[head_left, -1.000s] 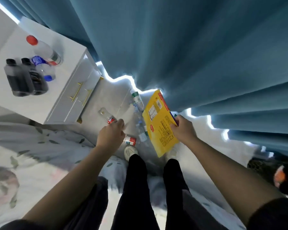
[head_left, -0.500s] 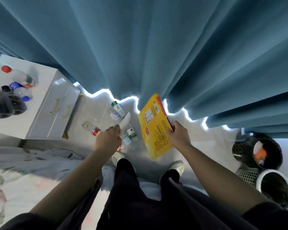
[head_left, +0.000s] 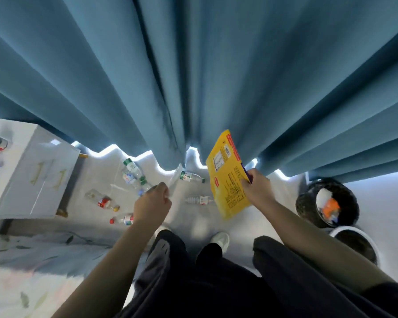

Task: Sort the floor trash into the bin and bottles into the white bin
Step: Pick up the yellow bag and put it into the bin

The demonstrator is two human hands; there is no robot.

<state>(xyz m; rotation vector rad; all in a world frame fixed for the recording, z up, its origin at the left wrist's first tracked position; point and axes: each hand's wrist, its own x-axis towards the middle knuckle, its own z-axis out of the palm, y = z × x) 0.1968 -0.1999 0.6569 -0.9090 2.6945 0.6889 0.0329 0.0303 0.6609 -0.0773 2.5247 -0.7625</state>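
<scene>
My right hand (head_left: 256, 190) pinches a flat yellow package (head_left: 228, 177) by its right edge and holds it above the floor. My left hand (head_left: 152, 201) grips a thin whitish, translucent piece of trash (head_left: 175, 177) that sticks up from its fingers. Several clear plastic bottles lie on the pale floor, among them a green-capped one (head_left: 132, 166), a green-labelled one (head_left: 190, 176), a red-labelled one (head_left: 102, 200), a red-capped one (head_left: 122, 219) and a small one (head_left: 198, 200). A black mesh bin (head_left: 305, 204) holding trash stands at the right, and a white bin (head_left: 345, 231) just below it.
Blue curtains (head_left: 193, 76) hang over the far floor edge. A white bedside cabinet (head_left: 36, 177) with bottles on top stands at the left. Patterned bedding (head_left: 32, 260) lies at lower left. My legs and white shoes (head_left: 221, 239) are at the bottom centre.
The view has swung right and up, bringing both bins fully into sight. Both hands rose from the floor, the left lifting the whitish piece, the right keeping the yellow package.
</scene>
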